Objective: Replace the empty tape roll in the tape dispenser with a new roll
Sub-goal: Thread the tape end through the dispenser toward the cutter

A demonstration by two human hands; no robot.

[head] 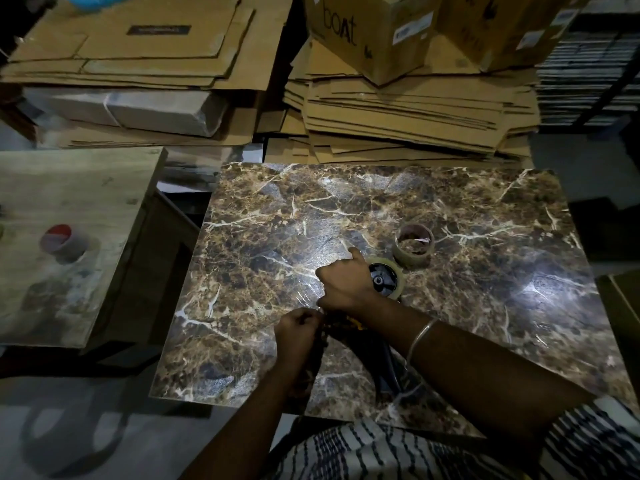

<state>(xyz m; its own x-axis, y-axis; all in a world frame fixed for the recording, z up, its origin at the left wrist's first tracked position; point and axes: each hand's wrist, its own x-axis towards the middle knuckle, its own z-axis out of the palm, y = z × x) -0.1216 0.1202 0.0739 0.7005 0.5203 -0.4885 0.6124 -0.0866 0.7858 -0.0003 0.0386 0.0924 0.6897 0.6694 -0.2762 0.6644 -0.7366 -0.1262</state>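
I'm watching the new roll (388,277) sitting on the dispenser (384,362), right hand (343,282) gripping it, left hand (298,327) pinching the tape end for threading next, I reckon.

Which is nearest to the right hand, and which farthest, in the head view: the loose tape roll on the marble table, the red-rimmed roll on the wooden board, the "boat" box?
From the right hand:
1. Loose tape roll, just right.
2. Red-rimmed roll, far left.
3. "boat" box, top, behind.

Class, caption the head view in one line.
Both hands thread tape on the dispenser; the empty roll sits beside it.
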